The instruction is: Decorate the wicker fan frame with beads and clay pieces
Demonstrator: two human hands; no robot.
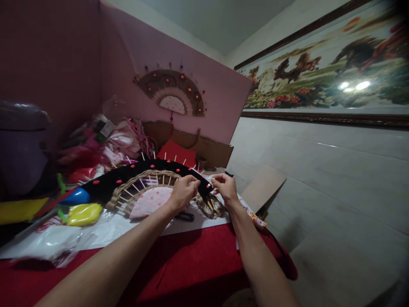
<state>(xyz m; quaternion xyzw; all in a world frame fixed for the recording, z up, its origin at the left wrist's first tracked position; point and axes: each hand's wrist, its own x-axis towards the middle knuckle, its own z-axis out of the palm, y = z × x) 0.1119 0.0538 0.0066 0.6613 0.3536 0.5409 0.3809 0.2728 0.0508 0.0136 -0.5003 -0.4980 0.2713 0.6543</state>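
A fan-shaped craft piece lies on the table, with a black band (143, 167) dotted with red pieces, thin sticks, braided cord (123, 192) and a pink dotted half-round (151, 201) at its centre. Over its right part is my left hand (187, 190), thumb and fingers pinched together; anything between them is too small to name. At the band's right end my right hand (224, 186) is pinched beside a small white piece (208, 185); what it grips cannot be made out. Gold-handled scissors (211, 206) lie just below.
Yellow clay (84, 214), a blue lump (76, 196) and a plastic bag (47, 244) sit on the left. Bagged materials (121, 138) pile up behind. A finished fan (172, 89) hangs on the pink board. Cardboard (263, 187) leans at the right wall. Red cloth (191, 264) covers the table.
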